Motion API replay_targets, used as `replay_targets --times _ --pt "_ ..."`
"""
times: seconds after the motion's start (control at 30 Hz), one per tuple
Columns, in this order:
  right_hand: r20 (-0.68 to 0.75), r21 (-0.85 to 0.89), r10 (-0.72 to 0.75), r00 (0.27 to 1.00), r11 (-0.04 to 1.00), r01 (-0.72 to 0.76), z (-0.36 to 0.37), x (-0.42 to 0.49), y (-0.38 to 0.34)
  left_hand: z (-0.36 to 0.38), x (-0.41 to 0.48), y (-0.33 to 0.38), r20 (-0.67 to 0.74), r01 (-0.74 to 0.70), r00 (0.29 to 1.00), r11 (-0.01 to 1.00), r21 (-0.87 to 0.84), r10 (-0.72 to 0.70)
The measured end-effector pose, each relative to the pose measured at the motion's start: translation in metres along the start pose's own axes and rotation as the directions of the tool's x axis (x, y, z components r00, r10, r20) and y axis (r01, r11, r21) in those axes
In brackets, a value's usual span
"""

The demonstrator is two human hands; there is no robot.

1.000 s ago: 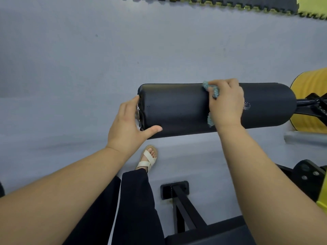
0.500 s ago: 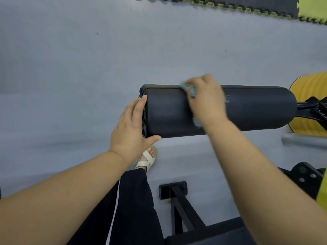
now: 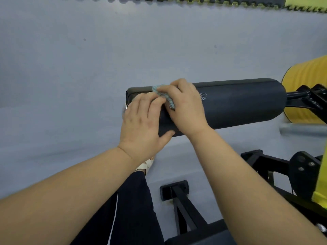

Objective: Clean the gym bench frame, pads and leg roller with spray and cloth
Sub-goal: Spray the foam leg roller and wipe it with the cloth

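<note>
Black roller [image 3: 230,105] lies level above the floor [image 3: 70,85]; the left hand [image 3: 143,121] wraps its left end, fingers close together on top, thumb beneath. Just beside it, the right hand [image 3: 185,106] presses a teal cloth [image 3: 158,89] onto the roller, fingers curled over the cloth

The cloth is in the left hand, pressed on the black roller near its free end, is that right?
Not quite: the head view shows the cloth under the right hand, pressed on the black roller near its free end. The left hand only grips that end beside it.
</note>
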State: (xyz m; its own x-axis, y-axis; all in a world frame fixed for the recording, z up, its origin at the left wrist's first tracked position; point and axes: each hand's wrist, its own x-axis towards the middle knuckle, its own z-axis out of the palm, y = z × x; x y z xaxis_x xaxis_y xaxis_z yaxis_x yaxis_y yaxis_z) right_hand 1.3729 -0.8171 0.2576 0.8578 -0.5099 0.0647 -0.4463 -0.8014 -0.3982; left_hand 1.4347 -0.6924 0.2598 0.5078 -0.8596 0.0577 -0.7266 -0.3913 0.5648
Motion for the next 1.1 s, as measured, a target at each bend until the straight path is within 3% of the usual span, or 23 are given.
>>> replay_targets --times 0.07,0.13,0.23,0.3,0.37,0.43,0.5,0.53,0.6,0.7,0.83,0.87,0.93,1.0,1.07,1.1 --pt "-0.035 -0.068 0.021 0.999 0.997 -0.023 -0.019 -0.010 0.042 0.002 -0.003 0.005 0.041 -0.064 0.997 0.997 0.053 0.062" --pt "-0.155 -0.154 0.185 0.970 0.966 -0.209 -0.038 -0.025 0.090 0.005 0.003 0.018 0.136 -0.117 0.986 0.985 0.125 0.100" --pt "-0.321 -0.079 0.498 0.806 0.834 -0.546 -0.055 -0.040 0.130 0.009 0.023 0.046 0.379 -0.157 0.924 0.958 0.238 0.057" --pt "-0.367 0.000 0.592 0.717 0.771 -0.636 -0.049 -0.039 0.120 0.018 0.038 0.059 0.446 -0.159 0.895 0.945 0.286 0.015" --pt "-0.340 0.008 0.481 0.808 0.861 -0.509 -0.032 -0.038 0.089 0.023 0.048 0.061 0.456 -0.130 0.889 0.929 0.345 -0.045" --pt "-0.272 -0.060 0.221 0.937 0.968 -0.245 -0.020 -0.048 0.070 0.024 0.055 0.059 0.456 -0.133 0.888 0.915 0.382 -0.061" --pt "-0.228 -0.117 0.035 0.973 0.991 -0.064 -0.027 -0.061 0.095 0.022 0.061 0.062 0.482 -0.161 0.874 0.899 0.407 -0.062" --pt "-0.231 -0.142 0.018 0.973 0.989 -0.052 -0.035 -0.066 0.117 0.021 0.065 0.065 0.495 -0.173 0.867 0.891 0.420 -0.065" --pt "-0.295 -0.190 0.116 0.948 0.966 -0.177 -0.054 -0.073 0.162 0.019 0.073 0.072 0.527 -0.173 0.844 0.882 0.439 -0.097" --pt "-0.396 -0.160 0.391 0.831 0.862 -0.482 -0.079 -0.075 0.212 0.017 0.081 0.082 0.581 -0.145 0.792 0.866 0.478 -0.187" --pt "-0.451 0.080 0.726 0.520 0.613 -0.786 -0.081 -0.048 0.204 0.016 0.086 0.088 0.603 -0.142 0.762 0.849 0.509 -0.234" --pt "-0.436 0.068 0.743 0.508 0.590 -0.805 -0.074 -0.039 0.187 0.017 0.088 0.090 0.605 -0.133 0.757 0.848 0.514 -0.248" --pt "-0.393 -0.039 0.598 0.698 0.748 -0.663 -0.056 -0.028 0.141 0.018 0.092 0.092 0.610 -0.113 0.743 0.845 0.522 -0.277" --pt "-0.253 -0.150 0.285 0.925 0.933 -0.328 -0.044 -0.032 0.107 0.018 0.095 0.095 0.616 -0.107 0.729 0.839 0.534 -0.299" --pt "-0.125 -0.168 0.018 0.992 0.985 -0.039 -0.051 -0.037 0.123 0.019 0.098 0.095 0.618 -0.113 0.725 0.832 0.543 -0.304" --pt "-0.116 -0.174 -0.025 0.993 0.985 0.004 -0.060 -0.038 0.143 0.018 0.098 0.095 0.622 -0.115 0.720 0.831 0.545 -0.308"
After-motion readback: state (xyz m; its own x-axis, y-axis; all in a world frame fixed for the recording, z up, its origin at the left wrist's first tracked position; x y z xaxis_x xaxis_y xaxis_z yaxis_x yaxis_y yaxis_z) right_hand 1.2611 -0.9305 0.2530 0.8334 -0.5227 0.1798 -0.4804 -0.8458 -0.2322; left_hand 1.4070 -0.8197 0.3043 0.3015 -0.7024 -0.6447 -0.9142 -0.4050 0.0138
